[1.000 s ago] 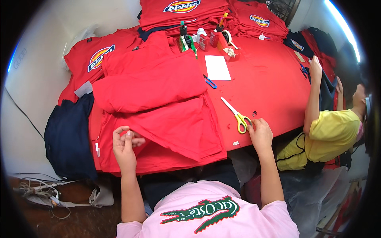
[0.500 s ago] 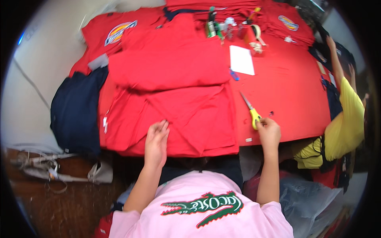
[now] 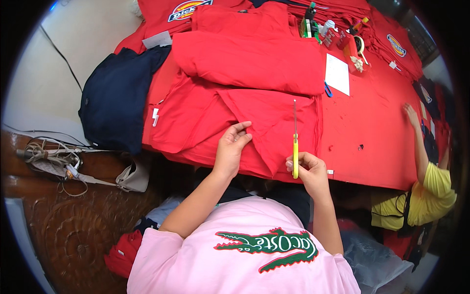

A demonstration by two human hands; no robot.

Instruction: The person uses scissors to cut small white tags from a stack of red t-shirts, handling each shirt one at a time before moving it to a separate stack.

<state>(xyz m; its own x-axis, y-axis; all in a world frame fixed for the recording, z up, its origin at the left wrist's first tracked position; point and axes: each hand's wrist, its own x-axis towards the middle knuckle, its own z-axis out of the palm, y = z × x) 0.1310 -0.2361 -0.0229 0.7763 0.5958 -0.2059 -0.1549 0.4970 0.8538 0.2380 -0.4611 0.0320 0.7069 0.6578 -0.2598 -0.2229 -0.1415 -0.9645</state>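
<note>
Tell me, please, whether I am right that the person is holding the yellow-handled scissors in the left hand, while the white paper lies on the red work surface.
Not quite: the head view shows the yellow-handled scissors in the right hand, not the left hand. The white paper does lie on the red work surface.

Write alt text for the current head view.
A person's right hand holds yellow-handled scissors over red cloth on a red-covered table; the left hand is near a fold. Someone in yellow is at the right.
</note>
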